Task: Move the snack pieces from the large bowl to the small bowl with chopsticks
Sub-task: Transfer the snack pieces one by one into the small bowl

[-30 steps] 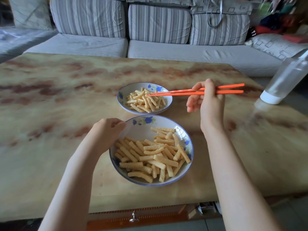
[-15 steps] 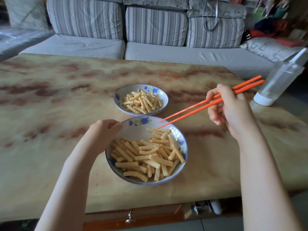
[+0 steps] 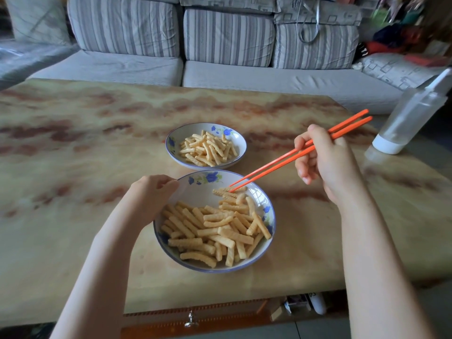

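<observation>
On the desk [image 3: 73,155], the left hand [image 3: 149,199] curls its fingers over the near-left rim of the large bowl [image 3: 195,192], steadying it. The snack pieces [image 3: 215,231] lie heaped in its near and right part. Just beyond stands the small bowl [image 3: 236,139], already partly filled. One ridged piece [image 3: 221,192] lies apart by the large bowl's far wall, its long axis running left to right, across the line of the chopsticks [image 3: 281,161]. Their tips, nearly together, are at its right end. The right hand [image 3: 327,162], clearly the nearer, grips the chopsticks from up and right, so the tips probably need to part before pinching.
</observation>
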